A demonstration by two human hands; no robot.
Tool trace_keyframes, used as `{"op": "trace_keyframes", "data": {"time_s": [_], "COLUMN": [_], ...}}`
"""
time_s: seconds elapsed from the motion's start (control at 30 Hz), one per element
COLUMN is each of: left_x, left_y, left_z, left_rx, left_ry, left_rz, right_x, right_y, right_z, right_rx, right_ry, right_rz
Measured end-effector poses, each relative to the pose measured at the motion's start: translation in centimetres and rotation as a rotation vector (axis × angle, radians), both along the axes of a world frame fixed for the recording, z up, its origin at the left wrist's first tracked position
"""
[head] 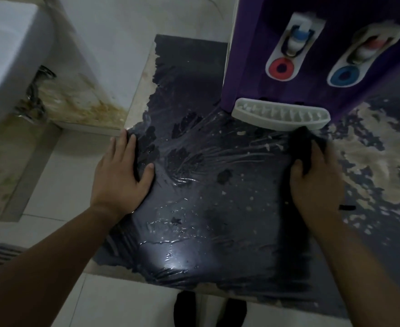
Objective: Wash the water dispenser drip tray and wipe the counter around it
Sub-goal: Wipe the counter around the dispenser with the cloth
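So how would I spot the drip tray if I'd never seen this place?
Find the tall purple water dispenser standing on the dark, wet counter. At its foot, below the two taps, sits the drip tray: a pale, curved, ribbed shelf jutting forward. It is the only light, slotted piece down there, just above the black cloth gripped in the right hand.

Dark, glossy counter top point(194, 220), wet w/ streaks and puddles; coating peeled to pale patches along the left edge and across the right side. Standing on it at back right: purple plastic water dispenser point(277, 55). White ribbed drip tray point(280, 115) sits at the dispenser's base, just above the counter. Left hand point(121, 171) flat on the counter near its left edge. Right hand point(317, 175) presses a black cloth point(301, 145) onto the surface, cloth touching the tray front.
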State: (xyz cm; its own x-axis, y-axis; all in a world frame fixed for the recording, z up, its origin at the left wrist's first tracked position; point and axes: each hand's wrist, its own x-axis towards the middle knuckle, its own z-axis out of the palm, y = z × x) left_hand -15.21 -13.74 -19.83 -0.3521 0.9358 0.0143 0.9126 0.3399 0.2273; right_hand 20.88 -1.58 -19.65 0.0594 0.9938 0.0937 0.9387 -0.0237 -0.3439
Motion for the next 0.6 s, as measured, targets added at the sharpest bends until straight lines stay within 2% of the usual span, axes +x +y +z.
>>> {"op": "trace_keyframes", "data": {"time_s": [0.13, 0.2, 0.27, 0.37, 0.5, 0.6], "left_x": [0.1, -0.1, -0.3, -0.5, -0.4, -0.4], "left_y": [0.0, -0.2, -0.3, -0.1, -0.2, -0.2], "left_z": [0.2, 0.2, 0.3, 0.5, 0.6, 0.3], "left_rx": [0.008, 0.065, 0.162, 0.275, 0.244, 0.165], "left_ry": [-0.015, -0.105, -0.278, -0.45, -0.414, -0.292], "left_rz": [-0.007, -0.013, 0.008, 0.056, 0.06, 0.027], "right_x": [-7.1, -11.7, -15.6, -18.1, -15.7, -11.8], "right_y": [-1.0, -2.8, -5.6, -10.6, -14.8, -15.0], "right_z": [0.1, 0.3, 0.6, 1.0, 0.5, 0.1], "right_rx": [0.009, -0.035, -0.095, -0.093, -0.128, -0.091], "right_ry": [0.03, 0.018, 0.049, 0.015, 0.013, 0.045], "right_rz": [0.082, 0.242, 0.46, 0.747, 1.027, 1.085]}}
